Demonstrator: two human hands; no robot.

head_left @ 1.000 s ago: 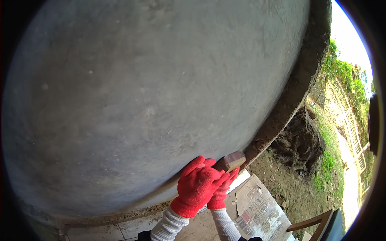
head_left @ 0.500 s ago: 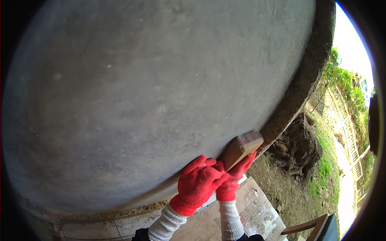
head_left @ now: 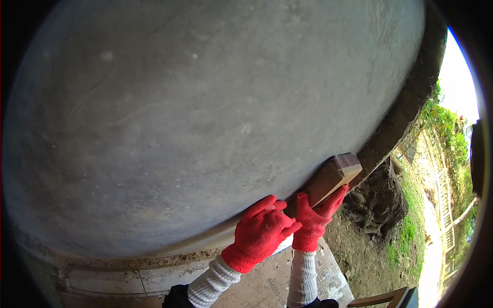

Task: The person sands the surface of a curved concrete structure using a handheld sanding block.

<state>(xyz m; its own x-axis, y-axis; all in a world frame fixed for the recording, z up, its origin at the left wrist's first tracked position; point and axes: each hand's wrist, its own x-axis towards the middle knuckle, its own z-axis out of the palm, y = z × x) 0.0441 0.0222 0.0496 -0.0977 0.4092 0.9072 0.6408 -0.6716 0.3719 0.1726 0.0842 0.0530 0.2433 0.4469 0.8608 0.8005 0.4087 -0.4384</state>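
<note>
A sanding block, pale wood on one side and dark reddish brown on the others, lies against the big curved grey surface near its right rim. My right hand, in a red knit glove, grips it from below, with the thumb on one side and the fingers along the pale side. My left hand, gloved the same way, is closed at the block's near end, its fingers close to the grey surface and its thumb pointing right. The left palm and part of the block's near end are hidden.
A rough dark rim borders the grey surface on the right. Below are pale tiles and a stained board. A tree stump stands on the earth to the right, and a wooden frame sits at the lower right.
The block and both hands have shifted right and slightly up in view, the block farther than my left hand. The right thumb stands farther from its fingers. The whole view has shifted too.
</note>
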